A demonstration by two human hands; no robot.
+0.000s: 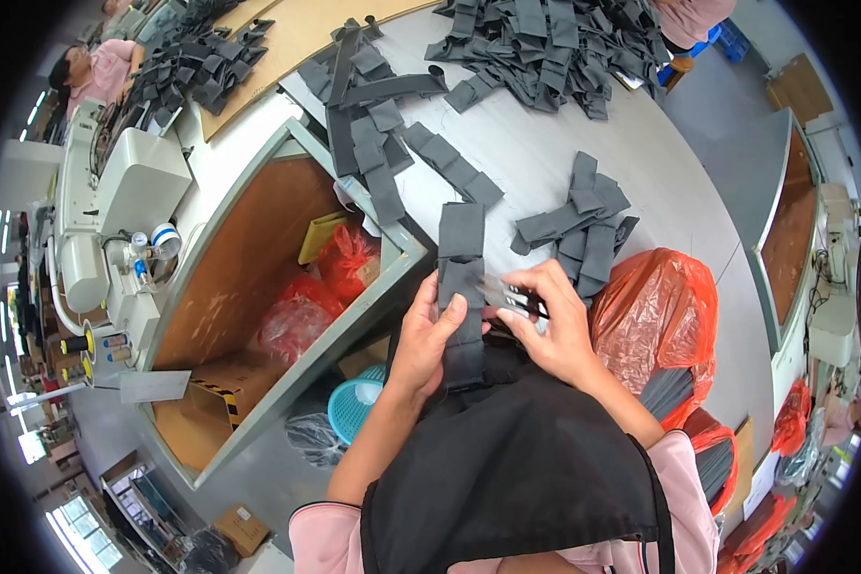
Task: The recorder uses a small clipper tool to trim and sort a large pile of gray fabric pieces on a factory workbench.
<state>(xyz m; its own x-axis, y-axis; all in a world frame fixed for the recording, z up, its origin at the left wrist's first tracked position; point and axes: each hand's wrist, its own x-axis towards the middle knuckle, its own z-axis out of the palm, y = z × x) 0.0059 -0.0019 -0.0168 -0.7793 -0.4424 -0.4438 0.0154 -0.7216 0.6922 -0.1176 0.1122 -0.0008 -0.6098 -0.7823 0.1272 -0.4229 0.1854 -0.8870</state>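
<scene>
My left hand [428, 337] is closed around the edge of a dark grey fabric strip [463, 277], its thumb lying on the front. The strip hangs upright in front of me and shows crosswise seams or folds. In my right hand [555, 325] is a small pair of thread snips [514, 298], with metal blades and black handles. The blades are blurred and lie against or very near the strip's right edge; I cannot tell whether they touch it. Just beyond my right hand lies a small heap of similar grey strips [581, 215].
Large piles of grey fabric pieces [555, 48] cover the far table [679, 163]. To the left is a wooden bin [230, 249] with red bags inside. An orange plastic bag [655, 306] sits right of my arm. A blue basket [354, 411] stands below, by a sewing machine [134, 182].
</scene>
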